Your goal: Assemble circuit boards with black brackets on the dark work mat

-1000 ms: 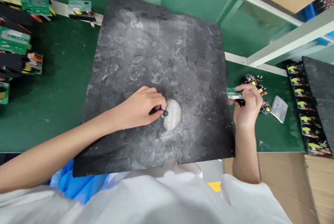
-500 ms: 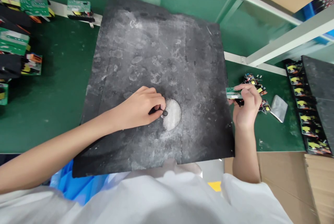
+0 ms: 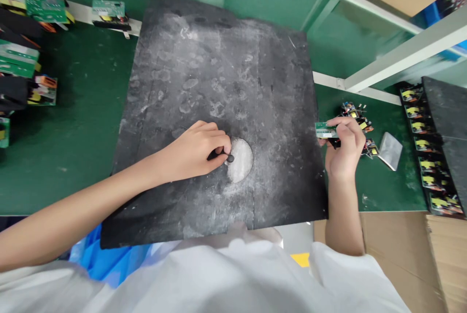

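The green circuit board lay with its long axis running left to right, almost level. Its free end pointed left, over the right edge of the black mat. The right hand was closed around the board's right end, with the fingers curled over the top and the thumb underneath. A dark part showed below the board inside the grip, but I could not tell what it was.

The left hand rested on the mat near its middle, with the fingertips pinched shut on a small dark piece. The piece's rounded end pointed right and touched the left rim of a round white patch on the mat.

The mat lay on a green bench. Just right of the right hand sat a pile of small parts and a silver block. Further right was a black tray of yellow-topped parts. More boards lay along the far left.
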A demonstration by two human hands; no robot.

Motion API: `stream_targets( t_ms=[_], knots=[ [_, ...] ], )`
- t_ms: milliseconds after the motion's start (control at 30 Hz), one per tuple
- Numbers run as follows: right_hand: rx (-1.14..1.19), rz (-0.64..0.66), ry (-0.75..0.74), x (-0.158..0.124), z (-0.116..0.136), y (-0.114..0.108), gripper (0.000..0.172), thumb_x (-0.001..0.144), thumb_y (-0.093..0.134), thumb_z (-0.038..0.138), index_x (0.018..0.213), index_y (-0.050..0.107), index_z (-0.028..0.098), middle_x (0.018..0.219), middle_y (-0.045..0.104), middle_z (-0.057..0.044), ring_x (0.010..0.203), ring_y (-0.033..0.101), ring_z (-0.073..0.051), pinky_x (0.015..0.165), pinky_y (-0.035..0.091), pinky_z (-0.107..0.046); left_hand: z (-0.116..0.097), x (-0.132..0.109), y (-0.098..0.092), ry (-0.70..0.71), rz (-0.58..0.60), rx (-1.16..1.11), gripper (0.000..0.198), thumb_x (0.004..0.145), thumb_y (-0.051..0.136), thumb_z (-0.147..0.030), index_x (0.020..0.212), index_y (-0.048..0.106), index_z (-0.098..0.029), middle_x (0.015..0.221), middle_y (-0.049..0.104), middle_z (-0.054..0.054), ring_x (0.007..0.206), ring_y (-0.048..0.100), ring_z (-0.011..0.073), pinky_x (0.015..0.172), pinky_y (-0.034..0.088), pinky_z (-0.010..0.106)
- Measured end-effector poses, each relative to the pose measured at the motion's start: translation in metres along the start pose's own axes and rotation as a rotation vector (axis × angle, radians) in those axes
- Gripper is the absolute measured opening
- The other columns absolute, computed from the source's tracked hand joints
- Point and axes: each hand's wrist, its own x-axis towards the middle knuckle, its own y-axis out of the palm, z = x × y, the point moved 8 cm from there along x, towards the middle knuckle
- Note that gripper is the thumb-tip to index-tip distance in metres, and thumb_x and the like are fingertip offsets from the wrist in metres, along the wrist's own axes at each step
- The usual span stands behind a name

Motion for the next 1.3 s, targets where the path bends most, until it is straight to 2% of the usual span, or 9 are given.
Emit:
stream_targets(
  t_ms=[967, 1300],
  knots=[
    [0.007, 0.013, -0.005, 0.001, -0.005, 0.0, 0.017, 0.076, 0.061, 0.033, 0.073, 0.06, 0.016, 0.061, 0.049, 0.002, 0.045, 0.045, -0.011, 0.042, 0.034, -0.023, 0.002, -0.001, 0.002, -0.018, -0.018, -0.046, 0.008, 0.084, 0.053, -0.017, 0.077, 0.056, -0.019, 0.072, 0.058, -0.004, 0.076, 0.046, 0.015, 0.078, 0.029, 0.03],
    [0.014, 0.01, -0.016, 0.001, -0.003, -0.001, 0.016, 0.075, 0.06, 0.032, 0.073, 0.059, 0.016, 0.061, 0.049, 0.002, 0.045, 0.045, -0.01, 0.041, 0.034, -0.022, 0.006, 0.0, -0.009, -0.057, -0.027, -0.246, 0.008, 0.082, 0.051, -0.017, 0.076, 0.056, -0.018, 0.072, 0.058, -0.006, 0.071, 0.049, 0.0104, 0.082, 0.031, 0.026]
  ],
)
